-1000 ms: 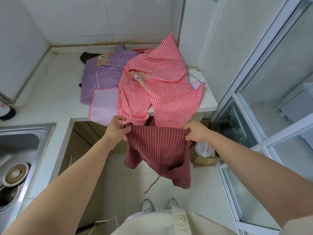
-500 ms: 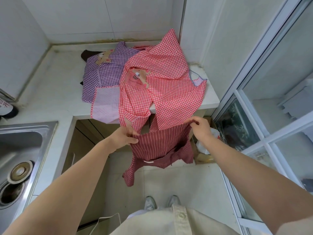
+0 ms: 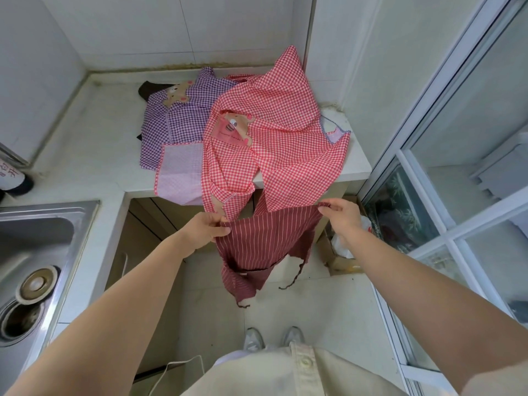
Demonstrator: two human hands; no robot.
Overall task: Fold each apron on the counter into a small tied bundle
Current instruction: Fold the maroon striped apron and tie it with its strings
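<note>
A dark red striped apron [image 3: 263, 241] hangs in the air in front of the counter, with its ties dangling toward the floor. My left hand [image 3: 204, 228] pinches its top left corner and my right hand [image 3: 341, 217] pinches its top right corner. On the white counter [image 3: 94, 144] lies a red gingham apron [image 3: 265, 135], its lower edge draping over the counter's front. A purple gingham apron [image 3: 177, 124] with a bear patch lies to its left, partly under the red one.
A steel sink [image 3: 37, 252] with a drain sits at the left. A glass sliding door [image 3: 428, 210] stands at the right. A cardboard box with a plastic bag [image 3: 343, 252] rests on the floor below the counter. My shoes [image 3: 271, 341] are on the tiled floor.
The striped apron hangs shorter and more bunched than a second ago, and its ties have swung right. Both hands have stayed at its top corners, slightly lower in the view.
</note>
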